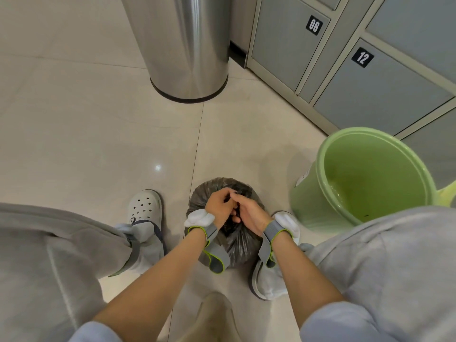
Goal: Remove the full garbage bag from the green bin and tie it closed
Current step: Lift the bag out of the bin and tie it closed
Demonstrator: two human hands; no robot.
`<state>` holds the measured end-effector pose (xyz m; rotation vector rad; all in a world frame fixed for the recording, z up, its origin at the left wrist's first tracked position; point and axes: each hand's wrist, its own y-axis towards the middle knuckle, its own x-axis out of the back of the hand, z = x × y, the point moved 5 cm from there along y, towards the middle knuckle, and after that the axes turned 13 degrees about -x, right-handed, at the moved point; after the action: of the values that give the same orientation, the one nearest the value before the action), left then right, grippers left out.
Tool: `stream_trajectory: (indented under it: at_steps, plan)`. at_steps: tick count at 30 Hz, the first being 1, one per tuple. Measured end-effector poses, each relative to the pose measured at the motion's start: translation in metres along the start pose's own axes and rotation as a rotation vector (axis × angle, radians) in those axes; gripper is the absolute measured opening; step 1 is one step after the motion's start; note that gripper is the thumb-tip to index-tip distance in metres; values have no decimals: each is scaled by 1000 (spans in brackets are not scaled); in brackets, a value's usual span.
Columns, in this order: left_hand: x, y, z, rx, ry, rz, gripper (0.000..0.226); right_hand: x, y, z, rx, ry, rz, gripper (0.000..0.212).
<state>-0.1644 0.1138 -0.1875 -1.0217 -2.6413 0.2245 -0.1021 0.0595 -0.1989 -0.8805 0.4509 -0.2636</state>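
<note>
The lifting-out looks done: the green bin (pixel 365 176) stands empty, up and to the right of the hands, while the dark garbage bag (pixel 237 240) sits on the floor (pixel 98 144) directly beneath them, between the person's feet. What seems left is the knot, since the bag's gathered neck is bunched between both hands but no finished tie can be made out. The left hand (pixel 219 206) and right hand (pixel 249 211) meet fingertip to fingertip, each curled tight and pinching the twisted plastic.
</note>
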Motion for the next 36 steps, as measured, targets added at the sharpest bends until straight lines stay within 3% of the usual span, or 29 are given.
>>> stream_trajectory:
  at_steps: [4,13,16,18,23,25,28,29,31,36]
  plan:
    - [-9,-2,-10,-76,256,45,27,6,6,-7,-18,-7,-25,40]
    - [-18,-6,-1,-70,98,168,23,22,14,-14,-97,-130,-362,60]
    - [-17,-4,4,-35,97,85,10,32,11,-9,-78,-197,-493,65]
    - [-13,-2,10,-27,152,46,16,36,11,-5,-47,-210,-536,61]
    - [-10,-2,14,39,127,55,35,36,8,-8,13,51,-452,37]
    - [-8,-3,17,146,-101,9,38,35,9,-10,48,113,-374,38]
    - [-11,-5,8,276,-622,40,41,32,9,-8,88,99,-274,41]
    - [-11,-4,6,274,-673,38,43,31,8,-7,95,69,-266,39]
    - [-7,-2,5,227,-624,-12,35,31,6,-3,124,0,-277,34]
    - [-2,-2,15,-2,-201,-28,18,33,2,5,149,-121,-303,33]
